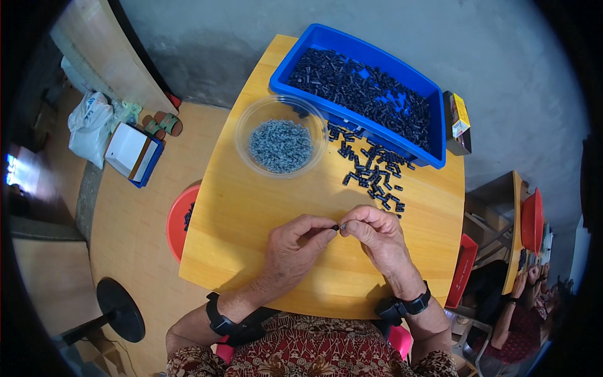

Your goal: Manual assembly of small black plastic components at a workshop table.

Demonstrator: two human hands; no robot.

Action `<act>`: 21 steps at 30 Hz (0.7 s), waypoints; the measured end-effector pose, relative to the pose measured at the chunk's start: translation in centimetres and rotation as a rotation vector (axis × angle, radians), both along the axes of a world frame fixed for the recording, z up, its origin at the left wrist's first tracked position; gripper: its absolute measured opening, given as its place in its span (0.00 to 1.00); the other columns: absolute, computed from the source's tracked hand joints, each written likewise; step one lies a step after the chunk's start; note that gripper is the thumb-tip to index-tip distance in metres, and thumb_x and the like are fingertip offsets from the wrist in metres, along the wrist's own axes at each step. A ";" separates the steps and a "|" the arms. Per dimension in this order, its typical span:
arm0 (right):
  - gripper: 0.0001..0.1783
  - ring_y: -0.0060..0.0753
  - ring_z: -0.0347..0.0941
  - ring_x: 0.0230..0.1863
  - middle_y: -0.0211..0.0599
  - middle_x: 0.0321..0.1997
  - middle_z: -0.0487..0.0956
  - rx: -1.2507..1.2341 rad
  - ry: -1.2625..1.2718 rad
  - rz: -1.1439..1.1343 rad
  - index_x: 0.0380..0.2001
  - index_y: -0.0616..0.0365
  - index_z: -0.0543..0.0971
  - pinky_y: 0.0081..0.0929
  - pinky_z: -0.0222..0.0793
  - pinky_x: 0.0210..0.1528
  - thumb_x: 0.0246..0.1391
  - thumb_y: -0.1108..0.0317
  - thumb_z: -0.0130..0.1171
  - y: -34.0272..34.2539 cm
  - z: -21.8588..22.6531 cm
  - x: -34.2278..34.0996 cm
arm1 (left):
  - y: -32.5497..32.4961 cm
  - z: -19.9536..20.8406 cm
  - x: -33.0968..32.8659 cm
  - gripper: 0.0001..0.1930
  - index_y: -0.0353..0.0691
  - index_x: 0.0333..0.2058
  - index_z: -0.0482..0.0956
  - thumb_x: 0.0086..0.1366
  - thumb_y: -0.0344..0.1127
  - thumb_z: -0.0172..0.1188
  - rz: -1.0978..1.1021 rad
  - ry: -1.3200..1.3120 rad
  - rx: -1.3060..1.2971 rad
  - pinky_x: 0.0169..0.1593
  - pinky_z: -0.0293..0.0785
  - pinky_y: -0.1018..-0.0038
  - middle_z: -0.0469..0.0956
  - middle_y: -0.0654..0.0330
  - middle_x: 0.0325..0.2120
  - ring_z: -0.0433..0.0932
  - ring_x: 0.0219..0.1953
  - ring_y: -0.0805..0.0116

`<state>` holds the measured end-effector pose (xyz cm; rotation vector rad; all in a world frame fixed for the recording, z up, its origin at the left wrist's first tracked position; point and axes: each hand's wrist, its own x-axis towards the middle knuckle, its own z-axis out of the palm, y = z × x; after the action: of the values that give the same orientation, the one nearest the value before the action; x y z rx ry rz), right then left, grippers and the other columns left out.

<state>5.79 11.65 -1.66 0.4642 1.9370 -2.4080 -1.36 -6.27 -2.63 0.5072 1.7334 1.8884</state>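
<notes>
Over the near half of the yellow table (pixel 232 213), my two hands meet fingertip to fingertip. My left hand (pixel 294 246) is closed in a pinch on a small black plastic piece (pixel 335 227). Opposite it, my right hand (pixel 377 235) pinches a tiny silvery metal piece (pixel 343 227) against the black one's end; the fingers hide most of both. Loose black plastic pieces (pixel 375 173) lie scattered beyond my right hand. A clear round bowl (pixel 242 147) holds a heap of small grey metal pieces (pixel 281 146). Behind it, a blue tub (pixel 359 122) is filled with more black pieces.
A dark box with a yellow packet (pixel 460 115) stands right of the tub. Red basins sit beside the table, one at left (pixel 176 226) and one at right (pixel 461 270). A round black stand base (pixel 120 310) is on the left floor. Another person (pixel 515 320) works at far right.
</notes>
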 end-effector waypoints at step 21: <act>0.06 0.44 0.74 0.34 0.41 0.30 0.76 1.092 0.379 0.181 0.31 0.64 0.77 0.33 0.70 0.37 0.48 0.81 0.61 -1.0 4.1 -1.2 | 0.0 0.1 0.0 0.06 0.32 0.38 0.80 0.63 0.26 0.63 0.026 0.148 -0.099 0.37 0.73 0.82 0.80 0.66 0.30 0.75 0.32 0.83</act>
<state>4.54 10.69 2.41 -0.2119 3.1497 -1.1842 -1.37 -6.27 -2.52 0.6019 1.9266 1.8123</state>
